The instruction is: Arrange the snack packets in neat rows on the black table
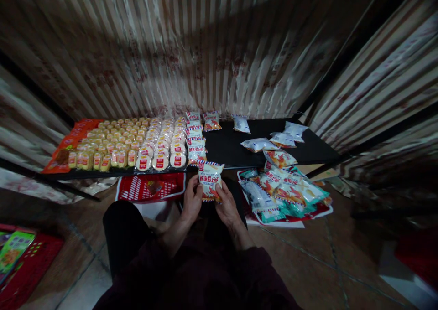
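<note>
Between both hands I hold a white snack bag [210, 180] upright, its printed front with red lettering facing me. My left hand [192, 196] is closed on its left edge, and my right hand [226, 203] grips its lower right side. Just behind it on the black shelf [226, 150], a column of similar snack bags [196, 150] runs to the back. One more printed bag [212, 121] stands beside that column's far end. Farther right, several loose bags lie on the shelf, among them a white-backed bag [257, 144].
Rows of round packaged cakes [160, 160] and small yellow packaged cakes [102, 159] fill the shelf's left part, beside an orange bag [73, 139]. Below are a red basket [125, 189] and another heaped with snack bags [273, 187]. A red crate [44, 255] sits lower left. Dark metal posts [328, 86] frame the shelf.
</note>
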The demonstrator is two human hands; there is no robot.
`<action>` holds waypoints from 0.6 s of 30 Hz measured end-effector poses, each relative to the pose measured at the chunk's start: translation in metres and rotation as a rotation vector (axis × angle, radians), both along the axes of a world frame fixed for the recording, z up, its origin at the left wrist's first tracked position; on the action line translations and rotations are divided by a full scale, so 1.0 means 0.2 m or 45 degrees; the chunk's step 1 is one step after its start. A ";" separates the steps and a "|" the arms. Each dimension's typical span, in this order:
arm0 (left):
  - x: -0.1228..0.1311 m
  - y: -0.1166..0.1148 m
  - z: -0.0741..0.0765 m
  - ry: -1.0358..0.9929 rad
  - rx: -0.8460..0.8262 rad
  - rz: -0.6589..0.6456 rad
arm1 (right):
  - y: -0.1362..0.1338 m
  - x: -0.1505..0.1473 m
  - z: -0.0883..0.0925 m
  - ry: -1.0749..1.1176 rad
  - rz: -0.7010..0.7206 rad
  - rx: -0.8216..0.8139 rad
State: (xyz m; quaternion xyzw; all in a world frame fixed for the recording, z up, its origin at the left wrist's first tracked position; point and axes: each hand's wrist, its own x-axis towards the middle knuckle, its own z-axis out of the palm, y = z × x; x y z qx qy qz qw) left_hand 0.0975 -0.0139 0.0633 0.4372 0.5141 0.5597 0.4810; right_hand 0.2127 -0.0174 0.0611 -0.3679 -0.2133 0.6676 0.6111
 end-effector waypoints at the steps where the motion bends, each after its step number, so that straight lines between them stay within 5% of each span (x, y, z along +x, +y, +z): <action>1: -0.01 0.00 0.00 0.006 -0.002 0.026 | 0.01 -0.01 0.01 0.003 0.007 0.020; 9: -0.04 0.04 0.02 -0.013 -0.092 0.116 | 0.07 -0.06 0.03 0.012 0.050 -0.015; 18: 0.04 0.16 0.00 -0.078 -0.088 0.053 | 0.17 0.04 -0.01 0.006 0.029 -0.030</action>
